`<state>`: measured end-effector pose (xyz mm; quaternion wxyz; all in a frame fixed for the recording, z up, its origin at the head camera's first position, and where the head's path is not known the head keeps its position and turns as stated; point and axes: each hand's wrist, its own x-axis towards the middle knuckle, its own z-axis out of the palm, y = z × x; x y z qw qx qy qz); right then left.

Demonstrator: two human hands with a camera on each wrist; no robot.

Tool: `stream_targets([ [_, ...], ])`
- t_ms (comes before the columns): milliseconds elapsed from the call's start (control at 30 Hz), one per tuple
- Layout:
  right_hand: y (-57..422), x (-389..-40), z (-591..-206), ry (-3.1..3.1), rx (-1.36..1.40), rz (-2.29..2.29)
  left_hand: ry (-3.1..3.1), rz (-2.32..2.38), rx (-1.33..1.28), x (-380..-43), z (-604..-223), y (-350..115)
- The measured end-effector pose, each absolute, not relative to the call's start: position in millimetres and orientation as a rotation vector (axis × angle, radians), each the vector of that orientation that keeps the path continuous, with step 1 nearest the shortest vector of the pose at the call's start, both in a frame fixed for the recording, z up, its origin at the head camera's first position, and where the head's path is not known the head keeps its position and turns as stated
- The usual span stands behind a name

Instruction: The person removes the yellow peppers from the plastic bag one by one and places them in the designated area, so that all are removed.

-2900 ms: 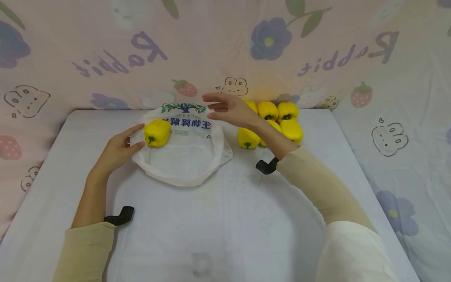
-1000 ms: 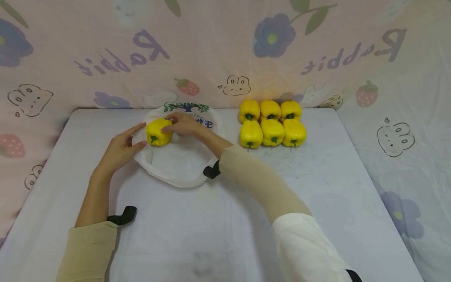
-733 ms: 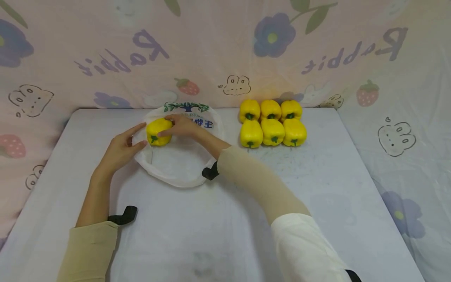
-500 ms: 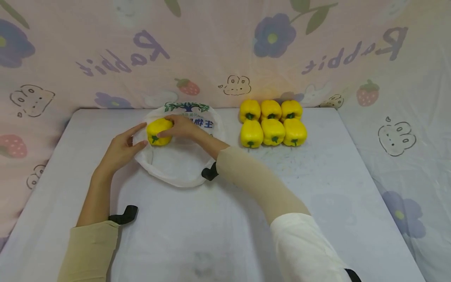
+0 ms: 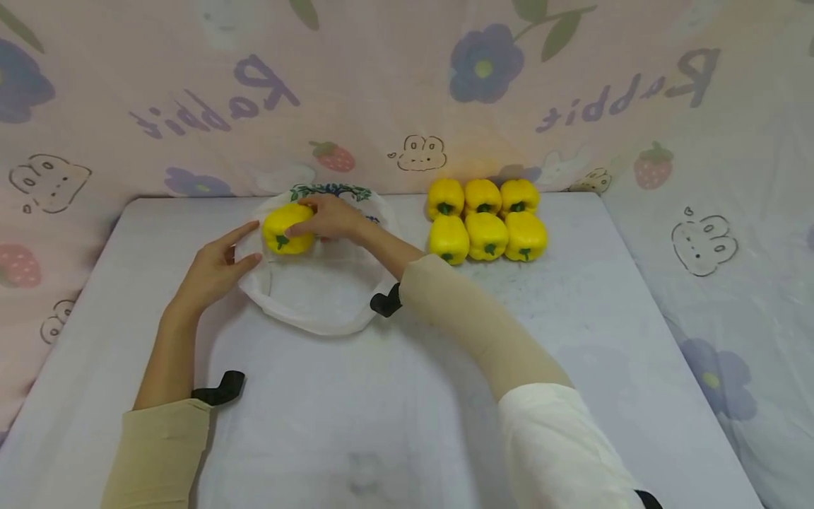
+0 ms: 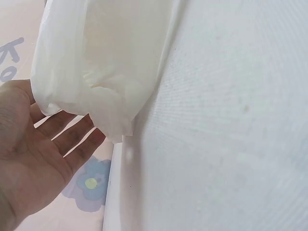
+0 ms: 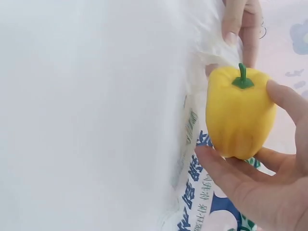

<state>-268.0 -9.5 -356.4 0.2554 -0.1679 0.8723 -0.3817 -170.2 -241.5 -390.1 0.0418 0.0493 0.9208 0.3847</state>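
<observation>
In the head view, an open white plastic bag (image 5: 318, 325) with a printed tree and lettering lies at the back left of the table. My right hand (image 5: 333, 215) reaches over its opening and grips a yellow bell pepper (image 5: 285, 233), thumb on one side and fingers on the other. In the right wrist view, the bell pepper (image 7: 240, 110) shows its green stem, with the bag's print behind it. My left hand (image 5: 213, 272) holds the bag's left rim. The left wrist view has the bag (image 6: 96, 57) hanging in front of its fingers (image 6: 72, 137), partly hiding them.
Several yellow bell peppers (image 5: 486, 235) stand in two rows at the back right of the white-covered table (image 5: 407, 396). A patterned curtain (image 5: 356, 85) rises directly behind the table's far edge. Black wrist mounts (image 5: 222, 389) stick out from the forearms.
My right hand has come left from in front of the rowed peppers and taken hold of the pepper in the bag. That pepper has since moved slightly up and away. My left hand stays put.
</observation>
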Motion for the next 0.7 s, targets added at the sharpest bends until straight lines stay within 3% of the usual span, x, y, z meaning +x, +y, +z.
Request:
stream_targets([
  [700, 35, -255, -336, 2.158, -0.712, -1.337, 2.820, 1.173, 0.149, -169, -391, -243],
])
